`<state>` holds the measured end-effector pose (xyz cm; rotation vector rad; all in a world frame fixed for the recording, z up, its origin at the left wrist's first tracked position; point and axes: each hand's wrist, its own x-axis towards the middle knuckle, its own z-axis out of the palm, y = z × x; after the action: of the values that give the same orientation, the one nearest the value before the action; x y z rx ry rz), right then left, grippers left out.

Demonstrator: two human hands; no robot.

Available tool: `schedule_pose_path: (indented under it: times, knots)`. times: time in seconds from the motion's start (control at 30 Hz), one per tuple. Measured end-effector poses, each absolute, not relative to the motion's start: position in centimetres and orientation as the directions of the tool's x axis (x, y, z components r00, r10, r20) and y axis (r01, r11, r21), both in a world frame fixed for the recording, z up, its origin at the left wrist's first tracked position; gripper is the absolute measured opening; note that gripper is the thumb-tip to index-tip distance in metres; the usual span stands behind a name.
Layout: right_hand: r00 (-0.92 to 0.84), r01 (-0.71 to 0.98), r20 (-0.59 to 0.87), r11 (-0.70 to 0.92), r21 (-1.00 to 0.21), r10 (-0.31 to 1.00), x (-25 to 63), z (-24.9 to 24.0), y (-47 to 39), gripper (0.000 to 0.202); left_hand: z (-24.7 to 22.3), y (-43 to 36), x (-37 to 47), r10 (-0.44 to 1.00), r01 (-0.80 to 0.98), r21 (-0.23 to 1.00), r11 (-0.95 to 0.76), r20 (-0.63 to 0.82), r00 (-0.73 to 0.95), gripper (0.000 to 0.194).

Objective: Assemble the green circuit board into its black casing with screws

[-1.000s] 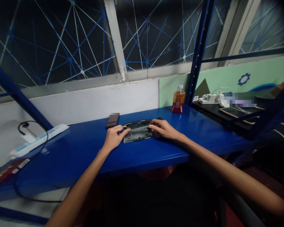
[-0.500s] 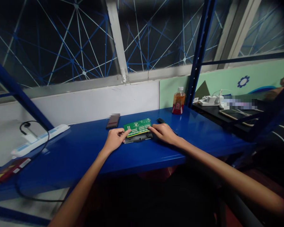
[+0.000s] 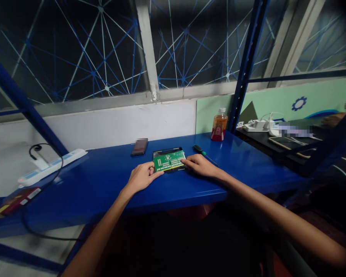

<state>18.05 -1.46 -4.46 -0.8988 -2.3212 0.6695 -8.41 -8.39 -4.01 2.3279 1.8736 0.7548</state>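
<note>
A green circuit board (image 3: 168,161) lies in a shallow black case (image 3: 173,149), whose dark rim shows behind the board. My left hand (image 3: 144,175) holds the case's left side, fingers curled at the edge and thumb stretched along the front edge. At the opposite end, my right hand (image 3: 198,164) pinches the board's right edge with thumb and fingertips. Just behind my right hand rests a screwdriver (image 3: 200,150) with a dark green handle, its shaft pointing toward my wrist.
A phone (image 3: 139,147) lies behind the case. At the back right stands a bottle of orange-red drink (image 3: 219,125). To the left are a white power strip (image 3: 53,167) with a black cable and a red box (image 3: 15,202). A blue post (image 3: 245,65) rises at right.
The board has shifted back and down over the black case, whose rear rim now shows behind it. My left thumb has slid off the board to the front edge. The view has shifted slightly.
</note>
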Motion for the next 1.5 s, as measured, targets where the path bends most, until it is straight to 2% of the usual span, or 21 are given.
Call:
schedule_pose_path:
  times: [0.23,0.5,0.7,1.07,1.13,1.27,1.37,1.5]
  knots:
    - [-0.612,0.546,0.243,0.624,-0.559,0.753,18.14,-4.73,-1.31,0.049,-3.98,-8.62,-8.46,0.933,0.920,0.287,-0.265,0.318,0.169,0.048]
    - [-0.618,0.612,0.239,0.649,-0.452,0.749,18.13,-4.79,-1.45,0.055,-4.10,-8.60,-8.27,0.923,0.943,0.218,-0.252,0.349,0.166,0.047]
    - [-0.629,0.619,0.226,0.655,-0.433,0.744,18.04,-4.67,-1.37,0.059,-4.18,-8.61,-7.99,0.905,0.947,0.186,-0.263,0.387,0.175,0.045]
    - [-0.608,0.622,0.232,0.637,-0.456,0.759,18.17,-4.36,-1.72,0.055,-3.99,-8.89,-7.51,0.885,0.958,0.127,-0.258,0.429,0.181,0.052]
    - [-0.608,0.618,0.243,0.643,-0.452,0.756,18.21,-4.35,-1.74,0.055,-4.03,-8.91,-7.57,0.875,0.962,0.138,-0.237,0.460,0.150,0.050]
    - [-0.550,0.642,0.328,0.640,-0.422,0.768,18.46,-4.38,-1.81,0.044,-4.20,-9.06,-7.82,0.835,0.956,0.195,-0.217,0.544,0.079,0.033]
    - [-0.544,0.612,0.398,0.674,-0.414,0.739,18.66,-4.41,-1.87,0.037,-4.26,-9.19,-7.85,0.834,0.943,0.189,-0.272,0.536,0.133,0.033]
    - [-0.657,0.487,0.438,0.789,-0.375,0.614,18.79,-4.53,-1.82,0.031,-4.25,-9.24,-7.85,0.836,0.927,0.151,-0.343,0.498,0.228,0.028]
